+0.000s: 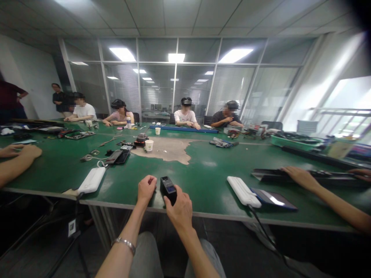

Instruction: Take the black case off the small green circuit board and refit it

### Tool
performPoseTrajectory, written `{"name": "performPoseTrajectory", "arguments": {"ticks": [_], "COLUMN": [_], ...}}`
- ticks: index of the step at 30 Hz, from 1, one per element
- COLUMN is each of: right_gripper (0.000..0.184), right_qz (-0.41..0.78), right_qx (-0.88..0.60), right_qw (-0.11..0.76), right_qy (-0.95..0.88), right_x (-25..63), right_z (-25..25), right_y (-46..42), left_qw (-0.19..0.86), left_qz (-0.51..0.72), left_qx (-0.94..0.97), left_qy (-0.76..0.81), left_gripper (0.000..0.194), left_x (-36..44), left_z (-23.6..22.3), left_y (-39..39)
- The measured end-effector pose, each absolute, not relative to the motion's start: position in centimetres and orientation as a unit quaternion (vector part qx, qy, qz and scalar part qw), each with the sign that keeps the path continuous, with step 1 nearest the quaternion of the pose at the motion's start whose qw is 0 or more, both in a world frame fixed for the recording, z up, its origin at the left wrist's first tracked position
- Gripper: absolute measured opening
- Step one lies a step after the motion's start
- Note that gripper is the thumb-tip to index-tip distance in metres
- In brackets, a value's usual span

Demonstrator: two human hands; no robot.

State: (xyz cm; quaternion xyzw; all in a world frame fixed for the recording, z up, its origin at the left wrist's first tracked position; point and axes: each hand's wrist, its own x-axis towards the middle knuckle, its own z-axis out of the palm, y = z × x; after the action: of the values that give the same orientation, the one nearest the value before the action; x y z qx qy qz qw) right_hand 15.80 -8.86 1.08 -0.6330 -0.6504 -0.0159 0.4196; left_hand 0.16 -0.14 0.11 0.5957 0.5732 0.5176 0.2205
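My right hand (180, 206) is wrapped round a small black box-shaped device (168, 188) near the table's front edge. A bluish patch like a small display shows on the device's upper face; its exact kind cannot be made out. Just left of it, my left hand (147, 189) rests at the table with its fingers curled together. Whatever those fingers hold, if anything, is hidden. A small gap separates my left hand from the device.
A white power bank-like block (92, 180) lies left, another white block (243, 191) right, beside a dark tablet-like slab (274, 199). Paper cups (148, 145) stand farther back. Co-workers' arms (307, 179) reach in from both sides; several people sit across the green table (208, 193).
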Motion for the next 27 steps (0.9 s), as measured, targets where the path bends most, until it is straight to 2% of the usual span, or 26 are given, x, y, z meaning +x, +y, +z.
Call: {"name": "performPoseTrajectory", "arguments": {"ticks": [5,14,22,27], "right_gripper": [0.062,0.038,0.043,0.045], "right_qz": [-0.028,0.006,0.024,0.011], "right_qx": [-0.624,-0.641,-0.598,-0.646], "right_qw": [0.443,0.439,0.518,0.487], "right_qy": [-0.644,-0.63,-0.611,-0.588], "right_x": [15.7,15.7,16.9,19.8], "right_z": [0.6,1.7,4.9,3.0], "right_y": [-8.4,-8.3,-6.6,-5.2], "left_qw": [0.23,0.232,0.218,0.221], "left_qz": [0.523,0.525,0.524,0.523], "left_qx": [0.595,0.591,0.6,0.595], "left_qy": [0.566,0.567,0.564,0.569], "left_gripper": [0.028,0.03,0.032,0.031], "left_x": [0.2,0.2,0.1,0.1], "left_z": [0.2,0.3,0.1,-0.1], "left_y": [-0.3,-0.4,-0.4,-0.1]}}
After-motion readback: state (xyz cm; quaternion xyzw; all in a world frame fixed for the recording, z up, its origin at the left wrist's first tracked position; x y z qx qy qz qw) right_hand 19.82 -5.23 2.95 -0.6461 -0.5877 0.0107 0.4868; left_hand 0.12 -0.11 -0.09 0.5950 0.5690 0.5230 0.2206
